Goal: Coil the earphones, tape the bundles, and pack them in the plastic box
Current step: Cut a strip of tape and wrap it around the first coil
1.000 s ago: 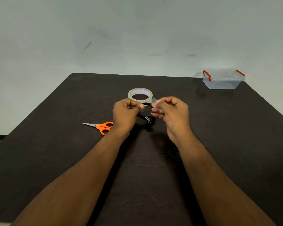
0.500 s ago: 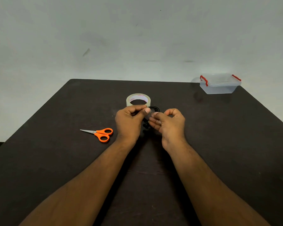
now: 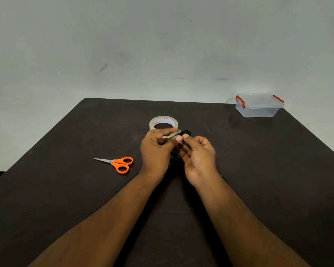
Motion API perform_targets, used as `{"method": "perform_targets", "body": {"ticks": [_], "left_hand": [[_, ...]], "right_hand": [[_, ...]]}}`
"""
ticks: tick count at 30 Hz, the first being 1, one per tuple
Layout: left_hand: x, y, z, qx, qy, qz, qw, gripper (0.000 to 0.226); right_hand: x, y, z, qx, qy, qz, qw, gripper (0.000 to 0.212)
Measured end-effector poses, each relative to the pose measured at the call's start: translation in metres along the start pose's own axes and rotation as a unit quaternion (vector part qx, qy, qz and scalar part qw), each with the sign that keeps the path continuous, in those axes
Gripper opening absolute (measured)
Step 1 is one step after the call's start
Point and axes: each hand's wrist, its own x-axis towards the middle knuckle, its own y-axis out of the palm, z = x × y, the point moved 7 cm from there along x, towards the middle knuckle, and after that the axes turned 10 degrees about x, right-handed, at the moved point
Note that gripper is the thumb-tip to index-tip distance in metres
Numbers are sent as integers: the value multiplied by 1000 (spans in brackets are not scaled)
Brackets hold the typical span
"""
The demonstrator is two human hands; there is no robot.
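Hands met at table [image 3: 66, 189] centre | left hand [image 3: 155, 151] pinched black earphone bundle [image 3: 185, 132] | right hand [image 3: 198, 157] curled fingers on same bundle, clear tape piece between fingertips | tape roll [image 3: 163, 124] just beyond | orange scissors [image 3: 120, 163] left | lidded plastic box [image 3: 258, 106] far right corner.

Dark table [image 3: 66, 189] against grey-green wall [image 3: 162, 45]

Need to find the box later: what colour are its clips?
Red, on the clear plastic box, seen in the head view.
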Motion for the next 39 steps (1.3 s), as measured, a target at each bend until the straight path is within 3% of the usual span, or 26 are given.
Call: {"method": "perform_targets", "body": {"ticks": [4,9,13,18,24,26,28,30,34,39], "left_hand": [[2,3,9,-71,-101,42,991,47],[-1,12,19,-119,-175,106,972,23],[0,9,19,-126,-169,88,974,15],[3,-1,11,-82,-105,30,991,20],[10,-11,5,-34,-52,19,998,17],[12,-13,3,-39,-57,22,997,17],[15,-13,1,-38,-59,43,997,18],[16,-11,0,-35,-53,78,995,21],[11,-4,-5,-25,-34,166,985,22],[13,-7,-8,-21,-19,203,979,20]], "right_hand": [[-1,1,-1,13,15,8,1000,28],[-1,2,-4,23,32,14,999,28],[-1,2,-5,6,37,16,999,26],[-2,3,-2,-40,30,21,999,24],[-7,9,9,-138,32,48,989,15],[-3,6,26,-242,-26,32,969,18],[1,3,50,-328,-143,8,934,17],[3,6,62,-351,-193,32,916,9],[2,18,46,-352,-73,166,918,11],[-2,18,34,-379,-4,224,898,7]]}}
